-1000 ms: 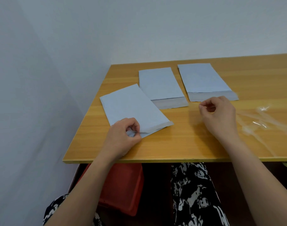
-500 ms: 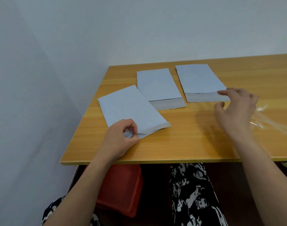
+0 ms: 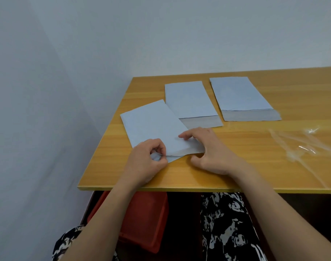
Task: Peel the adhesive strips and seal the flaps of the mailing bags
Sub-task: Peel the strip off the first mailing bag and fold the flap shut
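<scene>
Nearest the person, the front bag (image 3: 153, 127) lies at a slant on the table's (image 3: 236, 174) left front corner, with its open flap end toward the table edge. The left hand (image 3: 145, 162) is curled closed at the flap's left corner, thumb and forefinger pinching a thin edge there; whether that edge is the flap itself or the liner of its adhesive strip is too fine to tell. The right hand (image 3: 211, 151) rests on the flap's right end, fingers spread and pressing flat on the bag, thumb down on the wood, gripping nothing. Judged from this, the right hand pins the light bag so it will not slide or lift while the left works at the corner, and the slant likely suits the left wrist's reach.

Two more bags lie flat farther back: the middle bag (image 3: 189, 100), whose near left corner is overlapped by the front one, and the right bag (image 3: 238, 95) just beside it with bare wood between. Both show a darker grey flap band (image 3: 251, 115) laid open at the near end, so they look unsealed and waiting their turn.

Well to the right sits a loose tangle of clear strips (image 3: 300, 146), probably peeled liners dropped out of the way.

Yellow wood-grain covers the tabletop, which stands near a plain pale wall (image 3: 160, 34) at the back and left. Below the edge show a red bin (image 3: 145, 221) and black-and-white patterned clothing (image 3: 228, 223).
</scene>
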A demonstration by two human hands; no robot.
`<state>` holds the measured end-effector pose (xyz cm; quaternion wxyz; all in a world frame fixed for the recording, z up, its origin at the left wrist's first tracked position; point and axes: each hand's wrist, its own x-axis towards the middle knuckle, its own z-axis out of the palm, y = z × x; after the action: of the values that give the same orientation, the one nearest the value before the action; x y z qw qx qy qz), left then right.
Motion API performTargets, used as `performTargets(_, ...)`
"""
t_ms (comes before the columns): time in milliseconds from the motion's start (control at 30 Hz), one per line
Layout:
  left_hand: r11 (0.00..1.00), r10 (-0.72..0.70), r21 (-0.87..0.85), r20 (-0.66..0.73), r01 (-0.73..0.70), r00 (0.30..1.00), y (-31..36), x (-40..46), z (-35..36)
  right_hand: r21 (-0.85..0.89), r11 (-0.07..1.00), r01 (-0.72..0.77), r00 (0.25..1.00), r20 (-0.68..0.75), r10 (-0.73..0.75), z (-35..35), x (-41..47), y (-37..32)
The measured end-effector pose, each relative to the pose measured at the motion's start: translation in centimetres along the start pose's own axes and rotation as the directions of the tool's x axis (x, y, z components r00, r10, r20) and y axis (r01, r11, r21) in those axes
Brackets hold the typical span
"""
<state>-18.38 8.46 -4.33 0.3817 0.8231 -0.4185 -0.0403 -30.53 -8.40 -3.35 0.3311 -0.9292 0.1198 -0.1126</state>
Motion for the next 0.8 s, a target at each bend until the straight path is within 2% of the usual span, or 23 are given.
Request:
performTargets(133,1.0,0.011,-0.008,-0.002,-0.011,1.0,0.0,0.0,0.0,0.03,0.999,0.029,0.992,-0.124,-0.025,0.7,0.5,0.6)
performTargets(267,0.999,-0.02,-0.037,-0.004,0.019,1.0,-0.1,-0.2,-0.1,0.056,0.998,-0.004,0.982,-0.189,0.014,1.0,0.6,0.6)
performTargets(433,0.995,-0.054,-0.083,0.0,0.053,0.999,0.0,-0.4,-0.6,0.035,0.998,-0.042,0.976,-0.214,0.049,1.0,0.5,0.4)
performTargets(800,0.983,-0.184,0.01,-0.043,0.184,0.982,-2.7,-1.6,-3.1,0.092,0.99,-0.102,0.963,-0.24,0.122,1.0,0.7,0.4)
